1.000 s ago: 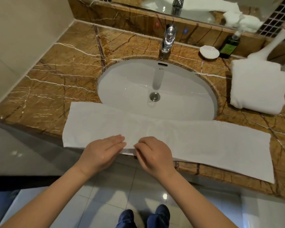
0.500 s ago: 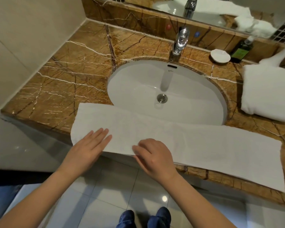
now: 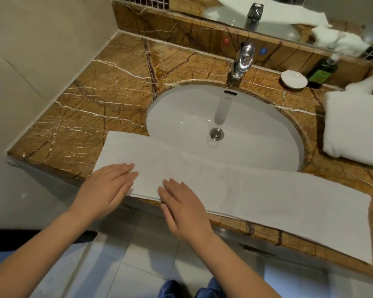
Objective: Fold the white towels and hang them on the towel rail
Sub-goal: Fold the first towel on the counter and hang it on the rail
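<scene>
towel (image 3: pixel 256 196) white, long folded strip, flat along counter (image 3: pixel 91 117) edge.

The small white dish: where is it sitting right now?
In the head view the small white dish sits at the back right of the counter, between the faucet and the dark green bottle, behind the sink.

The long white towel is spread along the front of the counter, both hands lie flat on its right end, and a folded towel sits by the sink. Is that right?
Not quite. In the head view both the left hand and right hand lie flat on the left end of the long white towel, not the right. The rest holds: it lies along the counter front, with a folded towel beside the sink.
</scene>
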The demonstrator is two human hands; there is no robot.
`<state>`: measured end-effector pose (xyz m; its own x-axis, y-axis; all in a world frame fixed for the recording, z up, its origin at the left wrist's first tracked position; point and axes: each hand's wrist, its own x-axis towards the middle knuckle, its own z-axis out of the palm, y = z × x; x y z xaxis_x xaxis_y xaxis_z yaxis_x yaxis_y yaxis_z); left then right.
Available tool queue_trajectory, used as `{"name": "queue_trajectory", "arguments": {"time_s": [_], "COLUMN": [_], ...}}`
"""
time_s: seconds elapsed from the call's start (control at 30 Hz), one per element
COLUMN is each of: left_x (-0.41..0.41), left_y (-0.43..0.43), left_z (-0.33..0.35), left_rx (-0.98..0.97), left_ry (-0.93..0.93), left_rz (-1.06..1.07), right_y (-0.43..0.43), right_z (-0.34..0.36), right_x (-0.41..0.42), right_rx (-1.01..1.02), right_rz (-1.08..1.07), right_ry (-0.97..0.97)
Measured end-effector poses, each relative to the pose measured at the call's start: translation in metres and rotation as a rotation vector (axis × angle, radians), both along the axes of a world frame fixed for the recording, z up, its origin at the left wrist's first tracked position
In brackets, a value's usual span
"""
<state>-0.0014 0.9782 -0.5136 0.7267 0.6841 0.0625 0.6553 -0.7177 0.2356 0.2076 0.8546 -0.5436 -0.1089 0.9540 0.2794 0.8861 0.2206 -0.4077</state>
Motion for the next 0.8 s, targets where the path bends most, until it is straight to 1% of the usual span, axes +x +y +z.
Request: {"name": "queue_trajectory", "arguments": {"time_s": [0.07,0.13,0.17,0.23,0.3,0.37,0.43,0.57,0.67,0.73,0.8], "left_x": [0.029,0.066,0.084,0.108,0.116,0.114,0.107,0.102,0.105,0.117,0.14], "left_y": [-0.004,-0.006,-0.008,-0.009,-0.011,-0.012,-0.016,-0.02,-0.021,-0.028,-0.043], "left_z": [0.009,0.01,0.008,-0.002,-0.014,-0.023,-0.026,-0.025,-0.02,-0.013,-0.005], "left_rx": [0.019,0.022,0.003,-0.04,-0.054,-0.053,-0.044,-0.044,-0.043,-0.023,-0.037], "left_ry": [-0.095,-0.091,-0.063,0.033,0.124,0.171,0.198,0.232,0.242,0.233,0.184], "left_rz": [0.082,0.133,0.143,0.15,0.185,0.228,0.236,0.222,0.231,0.211,0.137], "right_y": [0.005,0.013,0.015,0.013,0.003,-0.01,-0.02,-0.023,-0.025,-0.031,-0.042], "right_z": [0.008,0.015,0.017,0.016,0.012,0.006,0.003,0.004,0.009,0.017,0.022], "right_x": [0.01,0.027,0.038,0.061,0.077,0.081,0.075,0.066,0.071,0.082,0.101], "right_rx": [0.048,0.053,0.022,-0.115,-0.315,-0.444,-0.471,-0.457,-0.445,-0.364,-0.296], "right_rz": [-0.135,-0.359,-0.47,-0.632,-0.713,-0.725,-0.729,-0.782,-0.708,-0.673,-0.692], "right_ry": [0.047,0.004,-0.015,-0.057,-0.104,-0.135,-0.151,-0.147,-0.075,-0.043,-0.08]}}
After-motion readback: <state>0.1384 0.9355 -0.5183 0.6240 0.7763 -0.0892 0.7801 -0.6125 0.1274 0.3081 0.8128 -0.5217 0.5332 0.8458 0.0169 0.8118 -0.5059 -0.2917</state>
